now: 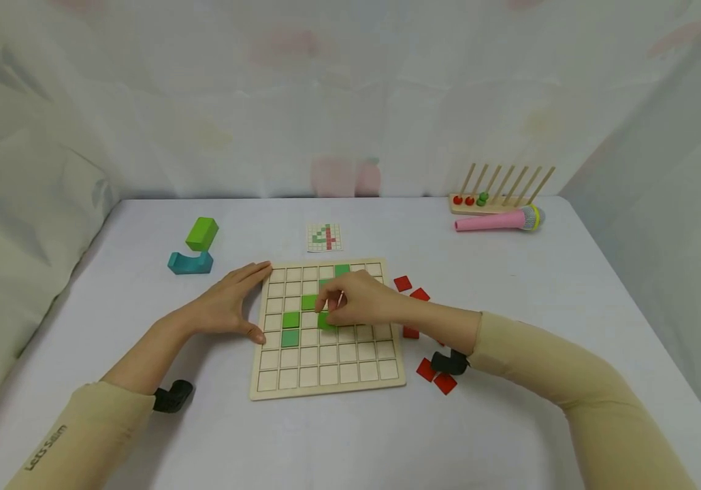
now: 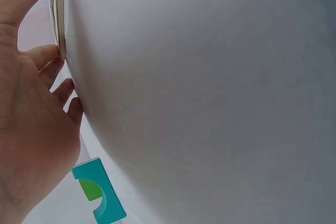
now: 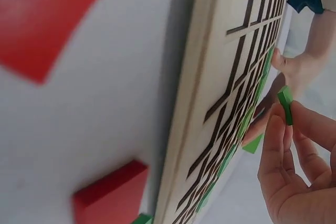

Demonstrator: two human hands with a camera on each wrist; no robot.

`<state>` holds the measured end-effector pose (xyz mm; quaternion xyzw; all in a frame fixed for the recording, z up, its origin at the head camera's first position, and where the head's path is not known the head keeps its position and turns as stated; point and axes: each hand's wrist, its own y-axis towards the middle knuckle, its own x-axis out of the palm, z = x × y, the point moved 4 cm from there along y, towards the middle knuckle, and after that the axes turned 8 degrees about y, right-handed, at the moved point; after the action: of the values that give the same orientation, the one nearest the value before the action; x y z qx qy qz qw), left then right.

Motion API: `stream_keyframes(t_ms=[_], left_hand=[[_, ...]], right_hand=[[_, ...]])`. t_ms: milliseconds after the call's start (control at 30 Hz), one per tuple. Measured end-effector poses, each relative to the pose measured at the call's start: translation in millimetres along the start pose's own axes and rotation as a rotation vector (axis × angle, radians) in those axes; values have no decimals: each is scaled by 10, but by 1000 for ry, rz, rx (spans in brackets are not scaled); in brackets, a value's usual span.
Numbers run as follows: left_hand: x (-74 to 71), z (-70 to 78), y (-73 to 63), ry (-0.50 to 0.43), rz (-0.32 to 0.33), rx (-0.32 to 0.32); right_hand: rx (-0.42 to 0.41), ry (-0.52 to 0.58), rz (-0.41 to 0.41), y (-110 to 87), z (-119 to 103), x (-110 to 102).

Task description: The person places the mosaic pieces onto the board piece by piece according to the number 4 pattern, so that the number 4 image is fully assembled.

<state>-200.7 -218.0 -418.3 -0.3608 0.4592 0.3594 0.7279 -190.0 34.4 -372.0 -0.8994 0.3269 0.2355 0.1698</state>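
A wooden grid board [image 1: 329,373] lies on the table, with several green tiles in its squares, among them a tile [image 1: 290,338] near the left side. Above the board's middle, my right hand [image 1: 361,298] pinches a green tile [image 3: 285,104] between thumb and fingertips. The head view shows a green tile [image 1: 324,322] right beneath that thumb. My left hand [image 1: 220,305] is spread along the board's left edge, thumb and fingers extended and touching it; the left wrist view shows this hand [image 2: 37,108] against the rim. Part of the grid is hidden behind the right hand.
Red tiles [image 1: 427,369] lie scattered right of the board, some under the right forearm. A small pattern card [image 1: 324,237] sits behind the board. At back left are a green block [image 1: 202,234] and a teal curved block [image 1: 190,263]; at back right, a pink microphone [image 1: 491,222] and peg counter [image 1: 497,207].
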Motion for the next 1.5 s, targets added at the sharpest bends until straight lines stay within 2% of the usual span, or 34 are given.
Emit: stream_keyframes(t_ms=[233, 533, 900, 1500], left_hand=[[-18, 15, -13, -10, -5, -2], [-30, 21, -14, 0, -7, 4], [-19, 9, -8, -3, -4, 10], [-16, 5, 2, 15, 0, 16]], right_hand=[[-14, -30, -34, 110, -105, 94], [28, -16, -62, 228, -212, 119], [108, -38, -100, 299, -174, 176], [53, -86, -108, 291, -117, 263]])
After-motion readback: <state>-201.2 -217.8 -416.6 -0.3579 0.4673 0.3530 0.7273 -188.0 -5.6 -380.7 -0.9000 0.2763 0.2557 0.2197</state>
